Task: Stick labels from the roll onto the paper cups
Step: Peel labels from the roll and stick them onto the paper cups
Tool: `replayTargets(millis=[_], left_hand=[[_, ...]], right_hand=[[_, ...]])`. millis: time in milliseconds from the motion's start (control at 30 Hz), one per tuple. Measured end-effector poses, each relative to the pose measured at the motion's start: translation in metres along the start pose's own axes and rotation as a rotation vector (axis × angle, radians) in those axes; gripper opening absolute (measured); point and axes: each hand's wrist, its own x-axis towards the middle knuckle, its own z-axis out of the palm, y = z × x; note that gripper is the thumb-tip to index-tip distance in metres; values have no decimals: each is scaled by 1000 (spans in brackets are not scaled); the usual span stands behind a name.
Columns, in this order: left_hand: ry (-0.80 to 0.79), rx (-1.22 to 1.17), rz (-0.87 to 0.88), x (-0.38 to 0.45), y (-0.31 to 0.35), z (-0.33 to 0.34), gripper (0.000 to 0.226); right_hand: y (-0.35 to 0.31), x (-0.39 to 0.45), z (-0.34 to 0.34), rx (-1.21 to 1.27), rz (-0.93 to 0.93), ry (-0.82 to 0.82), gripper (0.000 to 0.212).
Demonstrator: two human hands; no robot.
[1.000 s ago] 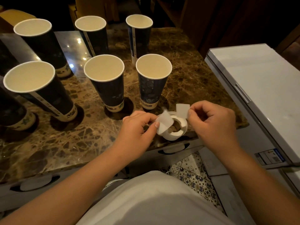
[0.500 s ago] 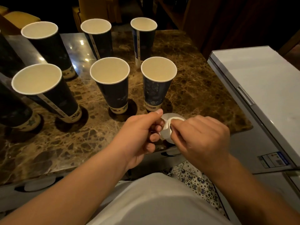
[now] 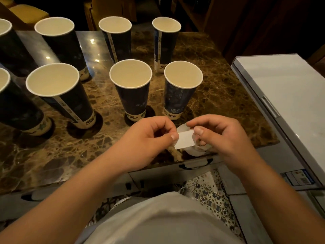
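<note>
Your left hand (image 3: pixel 149 138) pinches the near-left edge of a blank white label (image 3: pixel 184 139) between thumb and forefinger; your right hand (image 3: pixel 219 136) curls round the roll (image 3: pixel 193 150), thumb on the label's other end, fingers hooked into the core; both are held just above the front edge of the bench (image 3: pixel 219 88), right before the nearest paper cup (image 3: pixel 182 90).

Judge the label as almost weightless, thin and floppy; it will curl, fold on itself or cling to your skin if you let the sticky face touch; hold it by the very edge or a corner, with as little fingertip on the glue as you can. The roll is light and stiff at its core, so a finger through the middle is a sound hold; whether the label is fully free of the backing cannot be told from here.

The cups are tall, narrow at the foot, empty and light; they will probably tip or skid on the polished bench if you press a label on one-handed; steady the wall from the far side, and press gently, as thin paper walls dent.

The label carries no print that shows; the nearest cup has a pale band at its base with dark lettering, too blurred to read; the cup behind it (image 3: pixel 166 44) has a white seam strip with marks, also unreadable; a sticker (image 3: pixel 297 178) on the white appliance (image 3: pixel 284 88) at your right is illegible too.
</note>
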Motion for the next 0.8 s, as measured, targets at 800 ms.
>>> replayTargets(millis=[800], left_hand=[[736, -153, -162, -61, -1, 8, 15]], right_hand=[[-12, 32, 67, -2, -119, -225, 13]])
